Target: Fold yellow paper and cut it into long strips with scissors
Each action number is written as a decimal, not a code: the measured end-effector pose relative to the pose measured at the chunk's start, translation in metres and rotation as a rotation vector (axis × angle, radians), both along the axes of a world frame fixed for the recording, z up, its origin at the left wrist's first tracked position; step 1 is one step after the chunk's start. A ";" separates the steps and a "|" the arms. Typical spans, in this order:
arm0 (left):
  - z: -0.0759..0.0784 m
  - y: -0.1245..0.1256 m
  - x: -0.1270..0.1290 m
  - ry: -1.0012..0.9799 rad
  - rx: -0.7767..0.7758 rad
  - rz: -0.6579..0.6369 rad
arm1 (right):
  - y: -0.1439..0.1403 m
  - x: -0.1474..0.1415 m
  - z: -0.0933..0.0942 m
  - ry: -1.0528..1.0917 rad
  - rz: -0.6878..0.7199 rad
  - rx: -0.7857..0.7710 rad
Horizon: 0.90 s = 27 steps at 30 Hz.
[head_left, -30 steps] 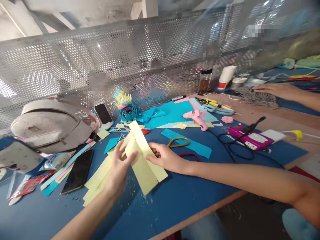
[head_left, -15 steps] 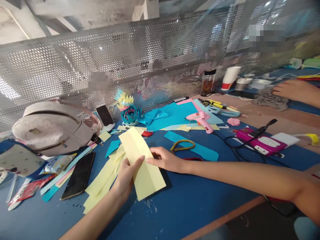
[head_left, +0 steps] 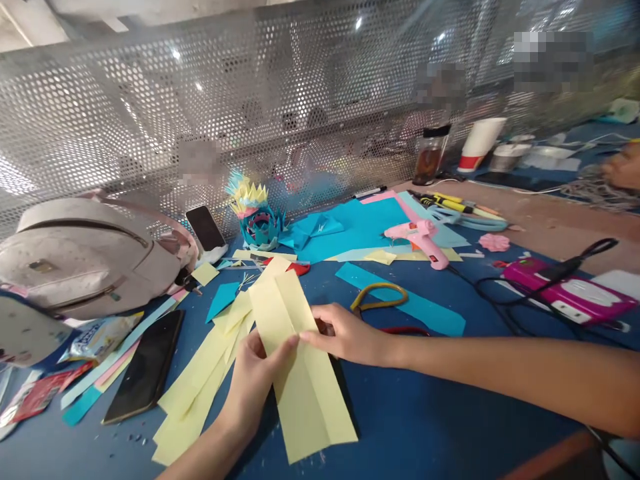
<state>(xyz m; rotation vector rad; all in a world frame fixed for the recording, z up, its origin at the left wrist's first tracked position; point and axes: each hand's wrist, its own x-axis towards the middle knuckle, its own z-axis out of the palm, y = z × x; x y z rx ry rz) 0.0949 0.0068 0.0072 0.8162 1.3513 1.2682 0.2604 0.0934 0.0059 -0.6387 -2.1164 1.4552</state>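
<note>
Head view: left hand (head_left: pixel 255 377) pinches the near-left edge of a folded yellow paper strip (head_left: pixel 300 373), thumb on top, fingers under it. Right hand (head_left: pixel 345 337) has its fingertips pressed together on the strip's centre crease, just at 3 o'clock of the left thumb. Strip lies flat on the blue table (head_left: pixel 425 413), long axis running 11 to 5 o'clock, centre of the frame. Loose yellow offcuts (head_left: pixel 200 380) fan out at 8 o'clock of the strip, touching it.

Containers: glass jar (head_left: pixel 431 157) at 1 o'clock by the perforated screen (head_left: pixel 150 120), dark lid on, brown contents. White paper cup (head_left: pixel 479 143) just right of it, red band at base, contents not visible. Grey backpack (head_left: pixel 75 257) at 9 o'clock, zipped shut.

Pink glue gun (head_left: pixel 420 240) lies on blue paper sheets (head_left: pixel 360 223) at 1 o'clock. Black phone (head_left: pixel 145 367) lies face up at 8 o'clock. Another person's hand (head_left: pixel 625 167) shows at the far right edge.
</note>
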 end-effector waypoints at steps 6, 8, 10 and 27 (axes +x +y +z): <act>-0.003 0.001 -0.002 -0.036 0.002 -0.007 | 0.001 0.000 -0.001 0.058 0.021 -0.067; -0.003 0.001 -0.001 -0.033 0.009 0.005 | 0.001 0.000 -0.002 0.075 0.028 -0.098; -0.002 0.001 0.001 -0.016 0.020 0.012 | 0.001 0.000 -0.001 0.074 0.033 -0.131; 0.000 0.002 -0.004 -0.026 -0.036 -0.038 | 0.002 -0.003 -0.002 0.072 0.007 -0.165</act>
